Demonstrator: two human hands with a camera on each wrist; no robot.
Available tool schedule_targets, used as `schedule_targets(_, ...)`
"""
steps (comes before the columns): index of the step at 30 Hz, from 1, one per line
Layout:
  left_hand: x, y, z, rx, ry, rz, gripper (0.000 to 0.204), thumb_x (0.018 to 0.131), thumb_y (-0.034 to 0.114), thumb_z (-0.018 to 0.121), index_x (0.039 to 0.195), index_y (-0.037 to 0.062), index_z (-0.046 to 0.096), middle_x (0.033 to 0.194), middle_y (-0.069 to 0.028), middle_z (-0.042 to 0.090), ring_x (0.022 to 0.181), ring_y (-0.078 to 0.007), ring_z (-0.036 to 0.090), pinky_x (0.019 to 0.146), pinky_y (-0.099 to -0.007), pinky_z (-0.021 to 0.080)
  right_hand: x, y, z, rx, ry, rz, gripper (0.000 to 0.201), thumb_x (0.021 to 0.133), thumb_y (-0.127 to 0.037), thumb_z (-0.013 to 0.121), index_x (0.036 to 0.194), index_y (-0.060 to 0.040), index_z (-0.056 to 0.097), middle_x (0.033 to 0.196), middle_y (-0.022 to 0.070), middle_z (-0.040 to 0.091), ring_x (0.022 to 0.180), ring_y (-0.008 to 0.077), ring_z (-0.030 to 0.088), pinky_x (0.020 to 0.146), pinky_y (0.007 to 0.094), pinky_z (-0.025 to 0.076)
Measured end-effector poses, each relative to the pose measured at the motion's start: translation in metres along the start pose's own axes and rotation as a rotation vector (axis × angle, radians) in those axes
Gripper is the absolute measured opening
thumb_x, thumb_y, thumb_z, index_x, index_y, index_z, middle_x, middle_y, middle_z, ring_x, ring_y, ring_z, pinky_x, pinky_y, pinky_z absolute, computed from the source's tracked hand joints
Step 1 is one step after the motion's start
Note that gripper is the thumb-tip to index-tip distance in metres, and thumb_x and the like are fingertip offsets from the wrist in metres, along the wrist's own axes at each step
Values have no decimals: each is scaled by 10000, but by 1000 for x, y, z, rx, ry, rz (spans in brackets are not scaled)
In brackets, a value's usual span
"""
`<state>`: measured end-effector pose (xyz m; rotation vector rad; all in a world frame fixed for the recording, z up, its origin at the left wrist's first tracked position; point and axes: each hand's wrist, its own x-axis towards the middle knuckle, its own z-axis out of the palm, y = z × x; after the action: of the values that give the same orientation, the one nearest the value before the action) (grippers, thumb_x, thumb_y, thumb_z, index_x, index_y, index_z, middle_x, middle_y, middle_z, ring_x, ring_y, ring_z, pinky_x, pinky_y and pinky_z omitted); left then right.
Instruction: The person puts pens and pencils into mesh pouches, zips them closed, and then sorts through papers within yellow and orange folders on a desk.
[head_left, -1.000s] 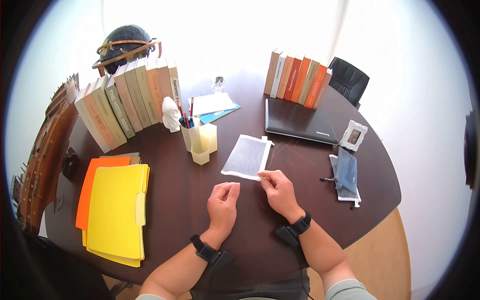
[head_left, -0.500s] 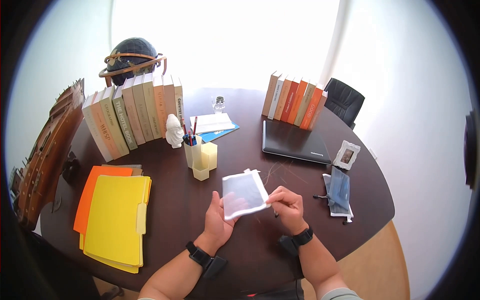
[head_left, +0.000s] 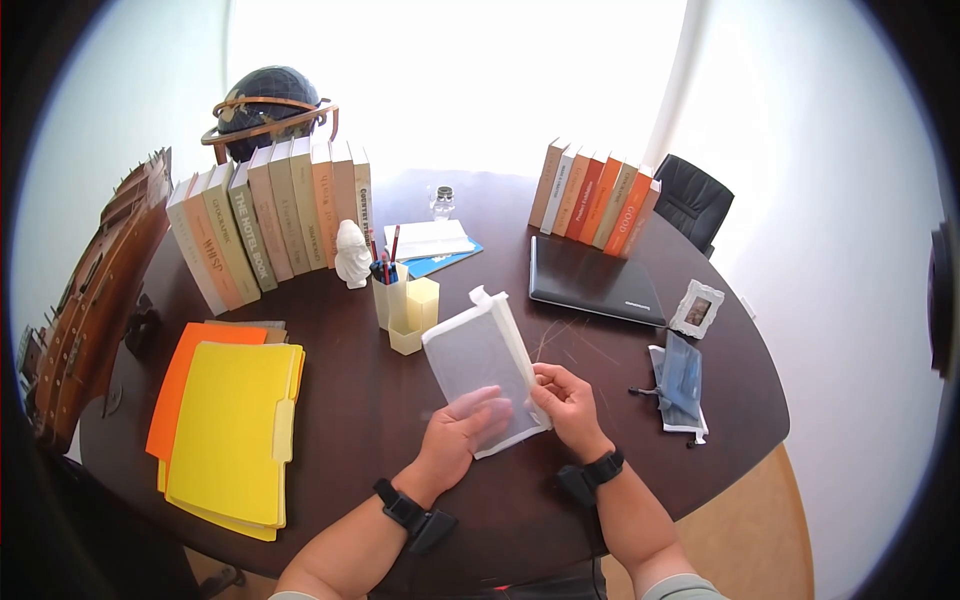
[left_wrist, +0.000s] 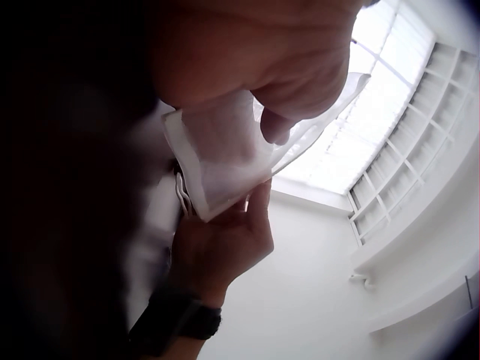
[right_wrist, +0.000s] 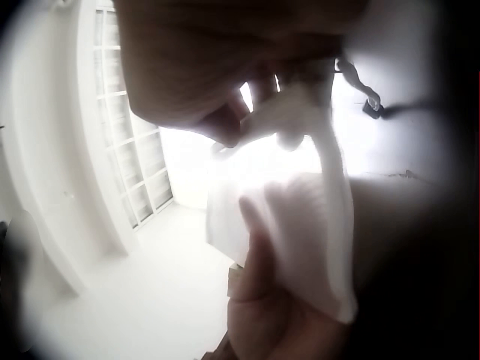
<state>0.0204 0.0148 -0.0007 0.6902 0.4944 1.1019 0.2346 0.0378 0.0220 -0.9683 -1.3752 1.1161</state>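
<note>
A translucent zip pouch point(head_left: 470, 350) with white edging is tilted up over the middle of the table. My right hand point(head_left: 568, 405) pinches its white right-hand edge between thumb and fingers. My left hand point(head_left: 460, 440) lies along the pouch's lower left part, its fingers extended and showing faintly through the sheer material. In the right wrist view the left thumb point(right_wrist: 259, 251) is straight, on the near side of the pouch point(right_wrist: 330, 262). From the left wrist, the right hand point(left_wrist: 225, 247) grips a lower corner.
Yellow folders point(head_left: 230, 430) lie over orange ones on the left. Beyond the pouch stand a pen holder point(head_left: 405, 320) and a white bust point(head_left: 351, 255). To the right are a closed laptop point(head_left: 595, 282), a small picture frame point(head_left: 697, 308) and pouches with something blue point(head_left: 681, 375). Books line the back.
The right hand has lifted the pouch off the table by its edge and turned it more upright. The left hand has uncurled and come up to the pouch, fingers now farther across it.
</note>
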Motion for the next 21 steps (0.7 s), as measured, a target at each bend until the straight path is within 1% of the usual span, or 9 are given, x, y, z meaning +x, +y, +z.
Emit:
schedule_targets(3,0,-3,-1,-12,3,16,438,1056,107,596,1463,-28,512,1343,-167,644,1244,-258,634,1126,-413,496,-4,0,7,-102,17,-51,365,984,-46,687,1335,34,627,968,39,694,802,90,663,718,239,530)
schedule_targets(6,-2,2,7,-16,62,20,430,1073,154,582,1455,-31,515,1320,-161,650,1246,-261,630,1125,-425,492,-6,-4,16,-137,43,-89,376,976,-42,699,1338,32,628,952,39,697,781,86,661,699,229,522)
schedule_targets(9,-2,3,8,-31,98,22,445,1095,232,557,1450,-32,511,1295,-159,654,1245,-264,627,1121,-439,492,-7,-2,20,-136,70,-124,353,972,-30,700,1316,29,646,948,35,697,772,83,659,683,223,519)
schedule_targets(12,0,-2,3,-52,86,56,474,1096,325,546,1447,9,503,1238,-146,675,1212,-261,636,1105,-451,498,-8,-3,22,-192,85,-148,332,962,-10,706,1289,29,660,950,29,697,767,81,658,674,219,518)
schedule_targets(15,0,0,6,-43,133,40,519,1109,352,512,1459,-31,490,1286,-172,653,1239,-279,626,1120,-451,490,-10,2,19,-225,57,-164,202,988,-65,695,1163,34,716,946,54,707,767,87,649,669,230,509)
schedule_targets(16,-1,0,5,-38,126,45,545,1108,377,503,1468,-31,477,1288,-177,652,1243,-283,624,1120,-453,490,-10,1,18,-197,10,-158,180,1010,-104,670,1102,39,726,939,65,710,766,95,647,671,241,507)
schedule_targets(18,0,1,5,-29,109,60,597,1104,428,485,1485,-31,453,1293,-187,649,1251,-291,620,1120,-457,489,-8,-5,16,-143,-86,-153,277,1053,-184,621,979,50,748,925,89,716,765,112,642,673,263,503)
schedule_targets(21,-2,3,5,12,63,59,794,1059,578,443,1547,-38,332,1351,-219,600,1286,-317,593,1131,-491,469,-8,-7,14,259,-143,140,443,1090,-248,531,852,56,749,969,125,723,757,139,636,692,291,498)
